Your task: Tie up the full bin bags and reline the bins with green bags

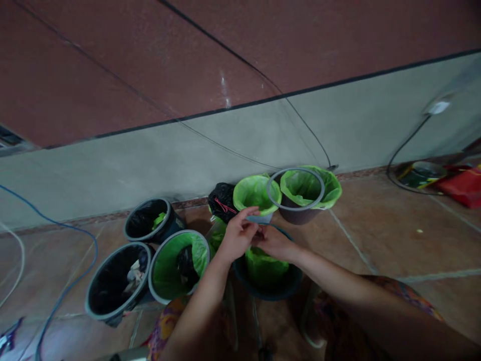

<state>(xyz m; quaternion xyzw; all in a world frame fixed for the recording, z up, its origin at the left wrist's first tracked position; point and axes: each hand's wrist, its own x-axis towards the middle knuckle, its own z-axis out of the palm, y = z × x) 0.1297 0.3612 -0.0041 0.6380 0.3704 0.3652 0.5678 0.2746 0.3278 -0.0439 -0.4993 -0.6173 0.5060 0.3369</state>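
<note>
My left hand and my right hand meet over a dark round bin between my knees. Just below them, a green plastic bag stands inside that bin, its top reaching up to my fingers. Both hands are closed in a pinch at the bag's upper edge; the fingertips partly hide what they grip. Behind my left hand sits a black bag with a pink tie. Beyond the hands is a bin lined with bright green plastic.
A grey ring rests over another green-lined bin by the wall. At left are a green-lined bin and two black-lined bins. A blue hose crosses the tiles. A red object lies far right.
</note>
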